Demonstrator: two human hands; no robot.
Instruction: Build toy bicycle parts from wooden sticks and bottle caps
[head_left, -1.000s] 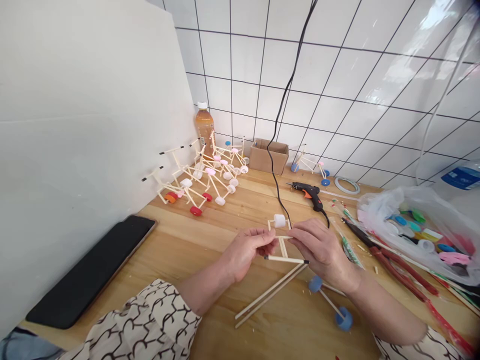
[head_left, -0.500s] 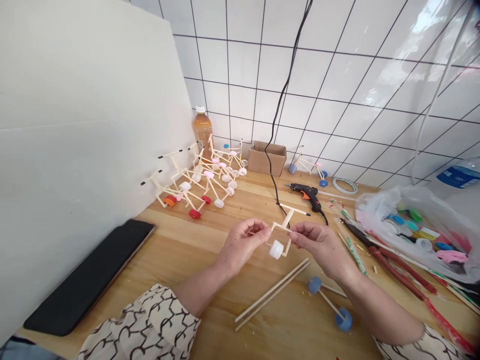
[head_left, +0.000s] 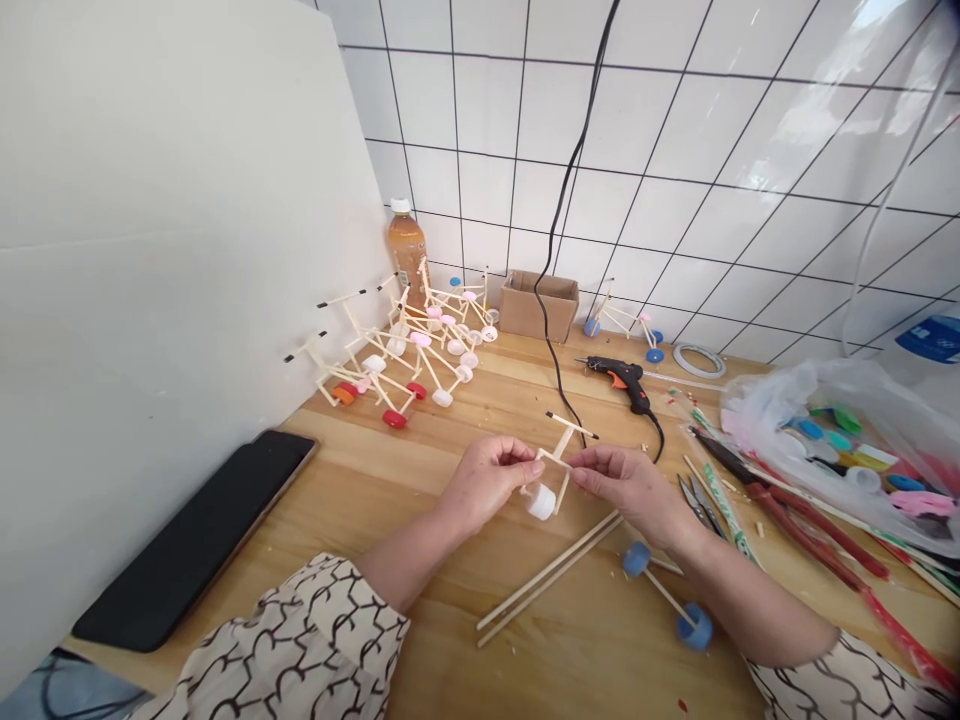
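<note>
Between my two hands is a small stick frame (head_left: 564, 441) with a black-tipped crossbar and a white bottle-cap wheel (head_left: 541, 501) low between its legs. My left hand (head_left: 487, 482) pinches its left side, while my right hand (head_left: 626, 490) pinches the right corner with thumb and fingers. Below them two thin wooden sticks (head_left: 547, 580) lie side by side on the table. A stick axle with blue cap wheels (head_left: 694, 626) rests under my right forearm. Scissors (head_left: 701, 503), partly hidden, lie beside my right wrist.
A black glue gun (head_left: 619, 380) with its cord lies behind my hands. Several finished stick tricycles (head_left: 397, 360) stand at the left by a drink bottle (head_left: 407, 245). A cardboard box (head_left: 538, 305), tape roll (head_left: 699, 361), bag of caps (head_left: 847, 450) and black phone (head_left: 199, 540) surround the work area.
The stick frame has turned and tilted slightly in my hands, with its crossbar and white wheel shifting left. My right hand has moved a little left. The view has shifted slightly, uncovering the scissors.
</note>
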